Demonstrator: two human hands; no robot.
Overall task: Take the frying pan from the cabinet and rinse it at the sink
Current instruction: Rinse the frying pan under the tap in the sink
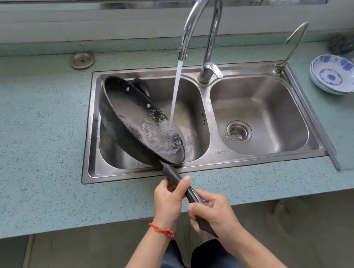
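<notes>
A dark frying pan (128, 111) is tilted steeply over the left basin of the steel double sink (199, 165). Its long dark handle reaches back over the counter edge toward me. My left hand (170, 201) grips the handle nearer the pan, and my right hand (214, 216) grips the handle's end. The tall curved faucet (205, 25) pours a stream of water that strikes the pan's lower inside, where water pools and splashes.
A speckled teal counter (21, 135) surrounds the sink. Stacked blue-and-white bowls (337, 73) and a steel scourer (341, 44) sit at the right. A small second tap (294, 43) stands behind the right basin, whose drain (239, 131) shows. A round metal cap (82, 60) lies at the back left.
</notes>
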